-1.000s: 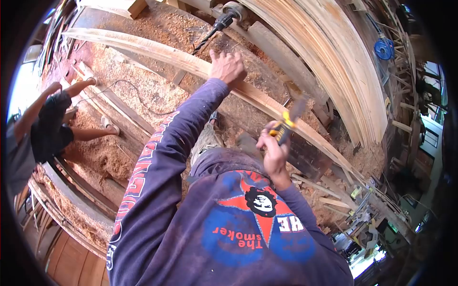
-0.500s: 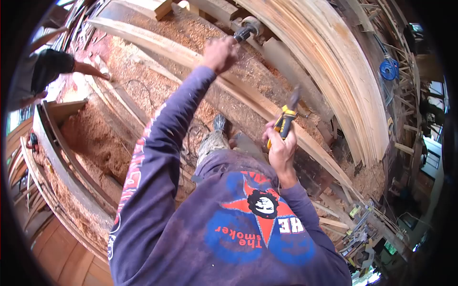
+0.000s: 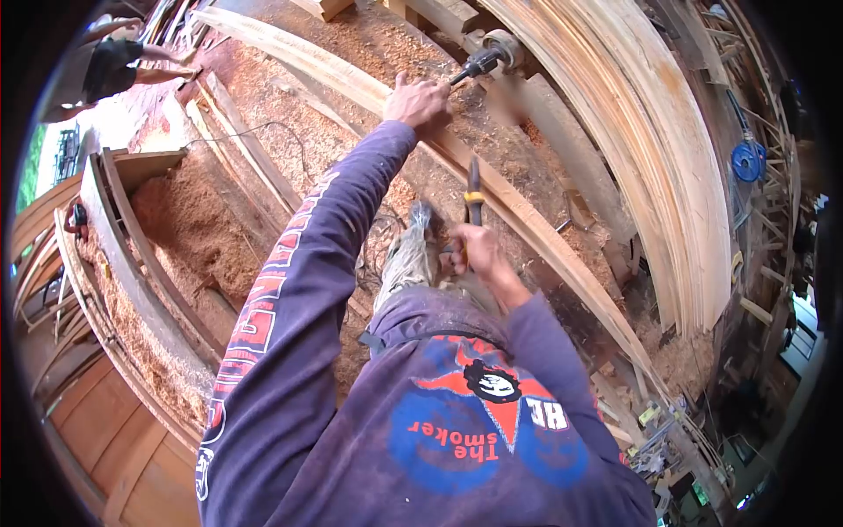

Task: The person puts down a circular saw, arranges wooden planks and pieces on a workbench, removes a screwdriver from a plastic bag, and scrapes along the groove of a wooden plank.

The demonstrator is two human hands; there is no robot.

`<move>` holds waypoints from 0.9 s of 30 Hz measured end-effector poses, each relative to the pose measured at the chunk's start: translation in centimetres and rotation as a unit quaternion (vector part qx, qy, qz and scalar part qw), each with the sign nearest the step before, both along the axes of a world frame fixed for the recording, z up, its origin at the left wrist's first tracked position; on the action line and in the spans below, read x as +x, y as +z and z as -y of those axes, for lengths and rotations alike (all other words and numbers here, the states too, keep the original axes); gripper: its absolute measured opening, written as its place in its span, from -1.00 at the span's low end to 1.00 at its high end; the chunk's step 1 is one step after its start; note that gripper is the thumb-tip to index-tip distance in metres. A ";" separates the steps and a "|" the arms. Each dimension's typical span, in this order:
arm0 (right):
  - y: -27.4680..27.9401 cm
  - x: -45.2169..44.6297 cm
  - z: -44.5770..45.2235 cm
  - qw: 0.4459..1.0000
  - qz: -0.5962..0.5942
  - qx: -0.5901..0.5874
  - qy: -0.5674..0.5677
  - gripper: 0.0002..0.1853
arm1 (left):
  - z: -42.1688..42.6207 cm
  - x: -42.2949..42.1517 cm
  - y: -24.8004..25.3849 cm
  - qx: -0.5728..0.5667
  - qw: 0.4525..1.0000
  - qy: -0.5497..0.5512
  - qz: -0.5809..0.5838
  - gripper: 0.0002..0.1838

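Observation:
My left hand (image 3: 419, 104) lies on a long curved wooden beam (image 3: 544, 230), thumb apart from the other fingers, close to the tip of a black drill (image 3: 483, 63). Whether the fingertips grip the beam's far side is hard to see. Nearer my body, my right hand (image 3: 477, 249) is closed round the handles of yellow and black pliers (image 3: 474, 198). Their jaws point away from me, over the beam's near edge in this view; contact cannot be made out.
Stacked curved planks (image 3: 628, 132) fill the right side, with a blue tool (image 3: 748, 161) beyond. Sawdust (image 3: 202, 224) and a cable lie at the left. Another person's legs (image 3: 162, 66) show at the upper left. Curved timbers (image 3: 140, 263) stand at the lower left.
The view has shifted. My left hand rose towards the drill, then came down on the beam. My right hand has moved left and nearer my body, turning the pliers more upright in view.

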State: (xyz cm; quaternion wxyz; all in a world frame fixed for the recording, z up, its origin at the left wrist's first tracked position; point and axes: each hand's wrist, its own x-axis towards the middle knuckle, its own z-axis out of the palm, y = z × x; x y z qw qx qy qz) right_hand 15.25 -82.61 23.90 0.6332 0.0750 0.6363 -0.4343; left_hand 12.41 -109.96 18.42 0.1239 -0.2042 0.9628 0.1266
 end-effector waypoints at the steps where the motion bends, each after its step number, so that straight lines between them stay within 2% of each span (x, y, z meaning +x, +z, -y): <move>1: -0.3 0.5 0.1 0.997 0.041 -0.003 -0.067 -0.88 | -0.2 -0.1 -0.8 -0.001 1.000 -0.006 0.015 -0.74; 2: 0.4 0.8 0.6 0.998 0.036 -0.009 -0.058 -0.88 | 0.6 -0.2 -1.0 -0.009 1.000 -0.002 0.022 -0.73; 3: 1.5 1.6 0.5 0.995 -0.052 -0.057 -0.070 -0.85 | 0.7 0.3 -0.8 0.035 0.998 -0.008 -0.048 -0.69; 4: 2.4 2.4 0.0 0.981 -0.141 -0.103 -0.084 -0.81 | 0.4 0.3 -1.6 0.034 0.998 -0.009 -0.054 -0.69; 6: 1.8 1.9 -0.6 0.975 -0.174 -0.121 -0.059 -0.81 | 0.7 0.0 -2.9 -0.013 0.995 0.003 -0.099 -0.66; 7: 1.8 1.4 -0.6 0.975 -0.192 -0.107 -0.025 -0.80 | 0.7 -0.3 -3.0 0.007 0.996 0.025 -0.082 -0.68; 8: 1.8 1.3 -0.3 0.974 -0.208 -0.092 0.008 -0.78 | 0.1 -0.1 -0.7 0.024 0.997 0.043 -0.055 -0.66; 10: 3.7 1.1 1.8 0.980 -0.186 -0.077 -0.013 -0.84 | 0.7 0.2 1.3 0.158 0.982 0.090 -0.061 -0.61; 12: 5.9 1.4 3.6 0.958 -0.252 -0.117 -0.067 -0.75 | 3.0 0.1 1.5 0.344 0.921 0.097 -0.157 -0.60; 13: 7.4 1.7 4.6 0.934 -0.299 -0.167 -0.103 -0.74 | 5.2 0.1 1.5 0.346 0.925 0.095 -0.126 -0.57; 14: 9.5 2.2 6.2 0.903 -0.347 -0.212 -0.139 -0.73 | 8.2 0.2 0.2 0.265 0.958 0.018 -0.110 -0.59; 15: 11.7 2.9 7.7 0.864 -0.399 -0.250 -0.179 -0.70 | 9.9 1.3 3.6 0.159 0.986 -0.010 -0.048 -0.60; 16: 13.1 4.1 9.9 0.805 -0.461 -0.273 -0.256 -0.77 | 12.0 2.0 4.6 0.054 0.997 -0.040 -0.031 -0.61; 17: 9.5 4.7 9.4 0.785 -0.424 -0.346 -0.290 -0.81 | 14.7 2.9 2.1 0.010 0.995 -0.042 -0.095 -0.60; 18: 7.7 5.2 10.4 0.737 -0.467 -0.397 -0.285 -0.86 | 16.4 3.6 0.6 -0.029 0.994 -0.057 -0.089 -0.65; 19: 5.9 5.6 11.3 0.684 -0.506 -0.447 -0.277 -0.91 | 17.1 3.3 1.3 0.049 0.998 -0.030 -0.006 -0.67; 20: 3.4 6.0 11.9 0.820 -0.401 -0.312 -0.265 -0.93 | 17.4 3.3 2.4 0.123 0.989 -0.006 0.079 -0.70; 21: 1.0 6.4 12.6 0.943 -0.238 -0.123 -0.198 -0.95 | 16.7 3.9 1.1 0.071 0.996 -0.036 -0.041 -0.70; 22: -1.4 6.8 13.3 0.989 -0.090 0.012 -0.119 -0.97 | 17.0 5.1 -1.5 0.013 0.962 -0.107 -0.250 -0.70; 24: 0.5 8.6 15.4 0.957 -0.222 -0.065 -0.176 -0.90 | 17.1 4.8 0.5 0.071 0.994 -0.065 -0.054 -0.72; 26: 5.9 9.0 18.4 0.898 -0.337 -0.160 -0.235 -0.83 | 17.0 4.0 2.3 0.101 0.994 -0.040 -0.017 -0.72; 27: 4.6 9.5 18.2 0.851 -0.423 -0.198 -0.242 -0.82 | 16.9 4.0 2.8 0.128 0.992 -0.019 0.015 -0.71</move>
